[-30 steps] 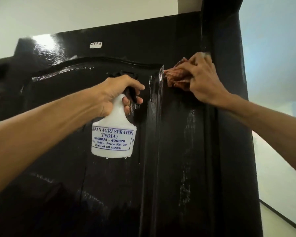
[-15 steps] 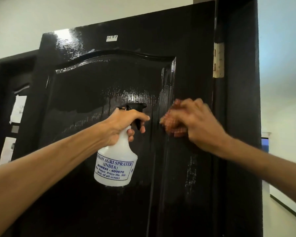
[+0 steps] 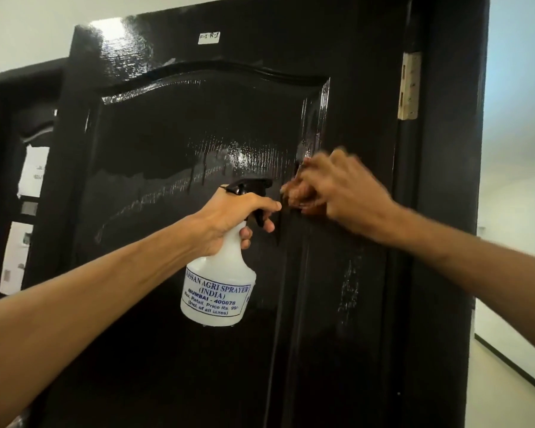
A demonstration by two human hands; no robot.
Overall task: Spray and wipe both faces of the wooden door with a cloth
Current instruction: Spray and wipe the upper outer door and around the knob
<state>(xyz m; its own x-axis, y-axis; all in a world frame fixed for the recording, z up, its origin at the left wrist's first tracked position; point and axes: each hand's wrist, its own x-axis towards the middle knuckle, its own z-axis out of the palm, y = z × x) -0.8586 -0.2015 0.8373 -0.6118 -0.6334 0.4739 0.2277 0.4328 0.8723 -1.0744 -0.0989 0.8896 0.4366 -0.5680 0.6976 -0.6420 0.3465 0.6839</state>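
The big dark door (image 3: 198, 134) stands right in front of the person and fills most of the view. The left hand (image 3: 238, 217) holds a white spray bottle (image 3: 220, 288) up by its thin neck. Its grip is closed round that neck, with one finger curled on the black trigger (image 3: 259, 216). I think it is held this way so the nozzle (image 3: 254, 183) points at the door and a squirt is ready at any time. The right hand (image 3: 346, 196) has its grip bunched round a reddish-brown cloth (image 3: 300, 197) and pushes it against the door, just beside the raised edge of the middle panel. That spot is next to the shiny wet part, so the cloth is most likely there to rub the wet away. Pale streaks (image 3: 349, 288) show lower down on the side strip, so that part may need more wiping. Some things are hard to see. The right hand is blurry, so I cannot tell which way it is going. Most of the cloth hides under the fingers, and only a small bit peeks out. The bottom of the door is cut off, and its other face cannot be seen at all. The bottle is cloudy white, so I cannot tell how full it is. A pale hinge (image 3: 409, 84) sits on the right edge. The writing on the small sticker (image 3: 209, 38) near the top is too tiny to read.
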